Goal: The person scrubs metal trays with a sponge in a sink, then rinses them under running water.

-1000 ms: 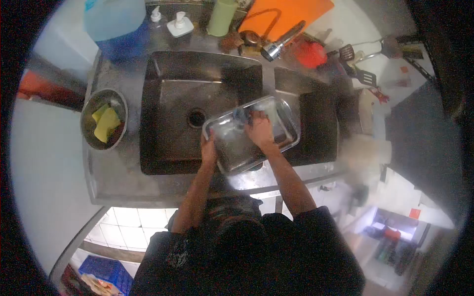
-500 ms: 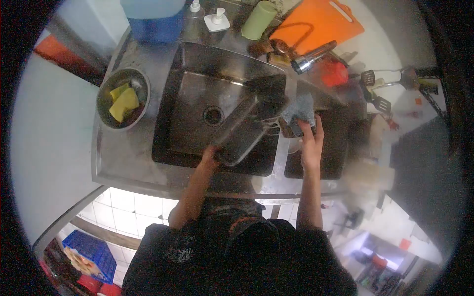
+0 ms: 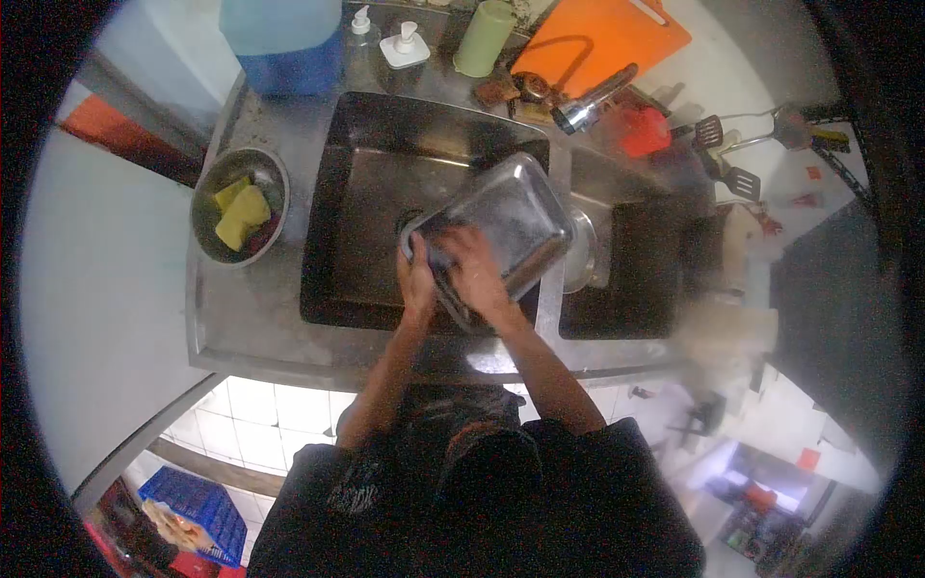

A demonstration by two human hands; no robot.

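Observation:
A rectangular metal pan (image 3: 525, 217) is tilted over the left sink basin (image 3: 356, 260) and the divider, its smooth outer bottom facing up. Wrapped around the pan's near left edge, my left hand (image 3: 418, 279) is closed on it. My right hand (image 3: 472, 270) lies on the pan's bottom close beside the left hand. Motion blurs its fingers, and anything beneath them is hidden. Part of a round metal piece (image 3: 583, 252) shows behind the pan, at the right basin (image 3: 626, 303).
A bowl (image 3: 275, 178) with yellow sponges stands on the left counter. Behind the sink are a blue container (image 3: 289, 63), pump bottles (image 3: 405, 45), a green cup (image 3: 485, 39), an orange cutting board (image 3: 607, 43) and a faucet (image 3: 594, 99). Spatulas (image 3: 742, 183) are at the right.
The pan has turned so its bottom faces up. My right hand has moved left from beside the pan onto its bottom; the grey cloth it held is out of sight.

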